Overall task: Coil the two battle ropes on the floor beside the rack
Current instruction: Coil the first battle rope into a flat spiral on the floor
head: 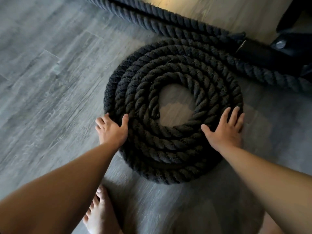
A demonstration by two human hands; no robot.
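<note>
- Looking done on rope one, I reckon: the coil [168, 149] sits flat on the floor [42, 81], tight rings around a bare middle.
- Left hand [112, 130] cups the outer turn, thumb on top; right hand [226, 130] lies flat on the rings, fingers spread.
- Second rope [152, 17] lies stretched out just behind, uncoiled, so roughly halfway.
- Dark rack foot [263, 54], probably, crowds the far right; a bare foot [101, 213] stands near the coil.

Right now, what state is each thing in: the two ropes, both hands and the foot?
coiled rope: wound in a flat spiral on the floor, centre open.
second rope: uncoiled, lying in a long run beyond the coil.
left hand: grips the coil's outer edge, thumb on top.
right hand: flat on the coil, fingers spread.
bare foot: on the floor near the coil.
</note>
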